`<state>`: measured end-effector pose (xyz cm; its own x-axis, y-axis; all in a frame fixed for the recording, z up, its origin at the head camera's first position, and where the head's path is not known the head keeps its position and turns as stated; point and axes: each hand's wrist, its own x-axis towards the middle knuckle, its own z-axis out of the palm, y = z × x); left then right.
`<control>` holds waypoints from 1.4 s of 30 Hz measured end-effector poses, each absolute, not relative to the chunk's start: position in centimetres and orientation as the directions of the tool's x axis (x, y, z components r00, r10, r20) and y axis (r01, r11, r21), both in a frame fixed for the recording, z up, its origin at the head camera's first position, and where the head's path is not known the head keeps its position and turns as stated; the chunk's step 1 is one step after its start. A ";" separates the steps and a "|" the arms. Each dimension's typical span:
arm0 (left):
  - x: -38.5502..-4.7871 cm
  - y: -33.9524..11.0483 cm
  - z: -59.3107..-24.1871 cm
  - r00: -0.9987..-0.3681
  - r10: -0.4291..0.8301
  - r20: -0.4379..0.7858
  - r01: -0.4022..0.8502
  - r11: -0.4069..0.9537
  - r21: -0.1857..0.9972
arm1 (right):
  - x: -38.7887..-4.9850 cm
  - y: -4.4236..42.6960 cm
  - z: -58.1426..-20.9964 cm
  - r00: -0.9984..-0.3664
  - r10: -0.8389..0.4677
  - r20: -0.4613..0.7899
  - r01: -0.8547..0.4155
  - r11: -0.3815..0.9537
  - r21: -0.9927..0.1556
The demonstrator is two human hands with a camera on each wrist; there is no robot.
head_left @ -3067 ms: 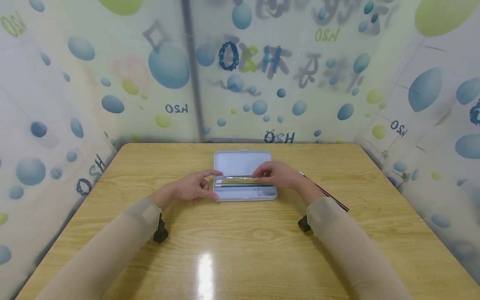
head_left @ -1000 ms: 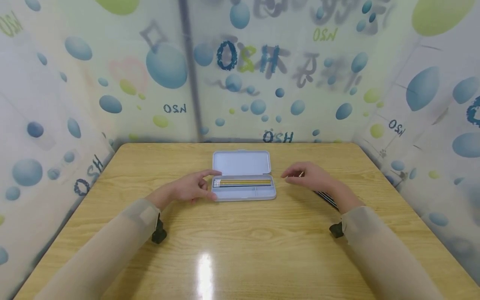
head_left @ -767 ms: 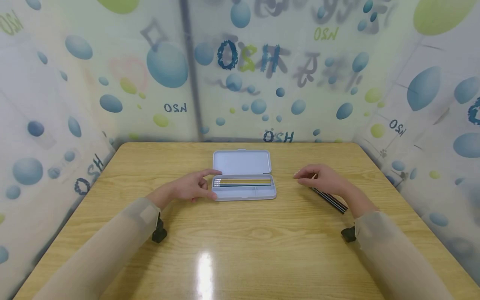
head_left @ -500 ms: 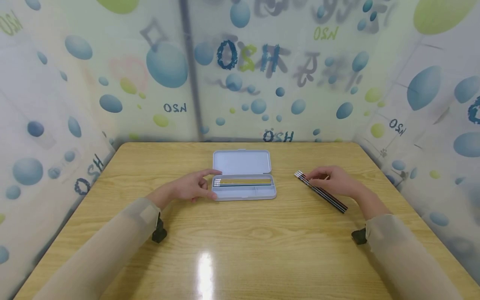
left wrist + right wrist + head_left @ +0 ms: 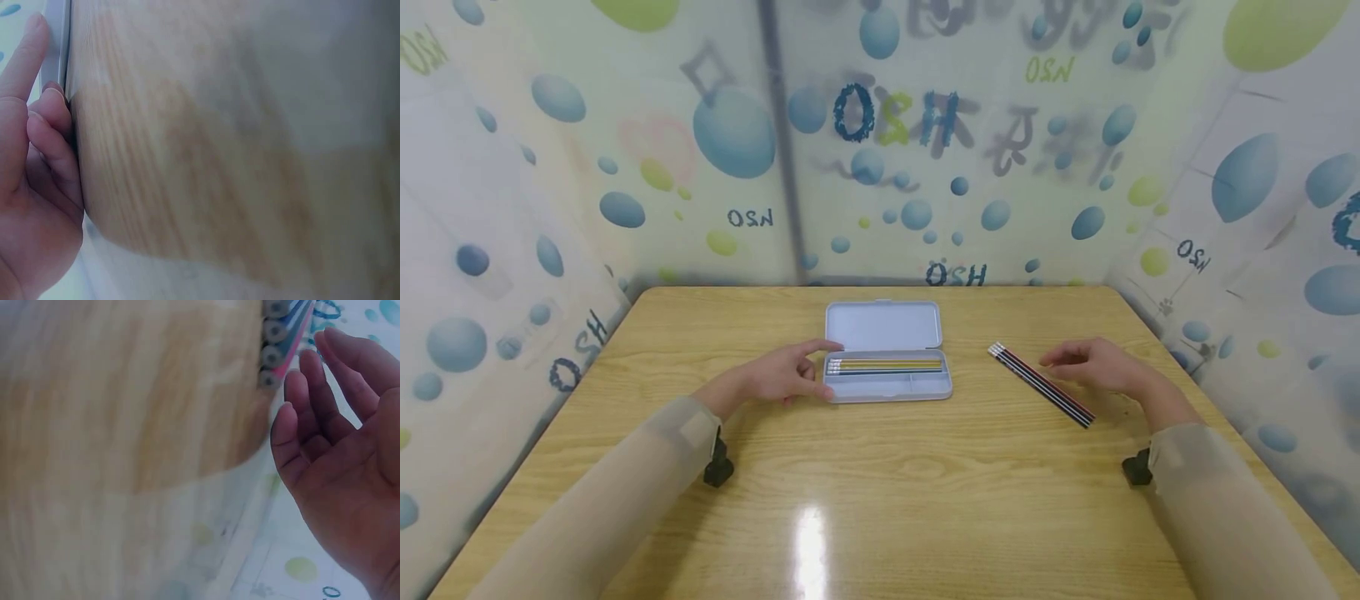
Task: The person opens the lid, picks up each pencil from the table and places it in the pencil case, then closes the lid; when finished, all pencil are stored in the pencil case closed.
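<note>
A pale pencil case (image 5: 871,390) lies with its lid (image 5: 883,325) swung back. Several pencils (image 5: 891,365), yellow and dark-green among them, lie in its long rear compartment, white ends to the left. My left hand (image 5: 784,373) holds the case's left end between forefinger and thumb; the left wrist view shows the other fingers curled beside it. To the right, several dark striped pencils (image 5: 1037,382) lie side by side, slanting on the table. My right hand (image 5: 1097,363) hovers just right of them, fingers loosely bent and holding nothing. Their unsharpened ends (image 5: 273,356) appear beyond the fingertips in the right wrist view.
The wooden table (image 5: 880,492) extends in front of the case and on both sides. A patterned curtain (image 5: 880,192) closes off the back and sides, close to the table's far edge. Each wrist carries a small black camera (image 5: 718,462).
My right hand has left the pencils in the case, moved right and passed over the dark pencils, which are now fully visible. The left hand has stayed at the case.
</note>
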<state>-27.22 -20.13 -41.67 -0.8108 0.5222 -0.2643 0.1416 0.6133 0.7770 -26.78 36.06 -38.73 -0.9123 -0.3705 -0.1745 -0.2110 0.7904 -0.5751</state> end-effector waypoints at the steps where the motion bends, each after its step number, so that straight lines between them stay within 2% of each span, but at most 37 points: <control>1: -27.2 -20.1 -41.7 -0.811 0.522 -0.265 0.142 0.614 0.777 | -26.8 36.2 -38.8 -0.909 -0.375 -0.184 -0.209 0.788 -0.579; 13: -27.2 -20.1 -41.6 -0.809 0.521 -0.272 0.139 0.619 0.773 | -27.3 36.8 -39.7 -0.900 -0.345 -0.267 -0.124 0.789 -0.601; 21: -27.0 -20.1 -41.3 -0.808 0.523 -0.271 0.143 0.620 0.771 | -27.4 36.6 -39.8 -0.898 -0.352 -0.264 -0.125 0.779 -0.615; 31: -27.0 -20.2 -41.5 -0.809 0.530 -0.255 0.156 0.611 0.776 | -27.6 36.5 -39.8 -0.901 -0.369 -0.228 -0.181 0.797 -0.576; 42: -27.2 -20.2 -41.6 -0.804 0.541 -0.246 0.170 0.606 0.777 | -27.5 36.4 -40.0 -0.918 -0.327 -0.224 -0.158 0.820 -0.550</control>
<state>-27.16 -20.19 -41.56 -0.8041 0.5414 -0.2457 0.1704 0.6058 0.7772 -27.49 36.37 -40.03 -0.9178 -0.3275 -0.2243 -0.1583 0.8202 -0.5497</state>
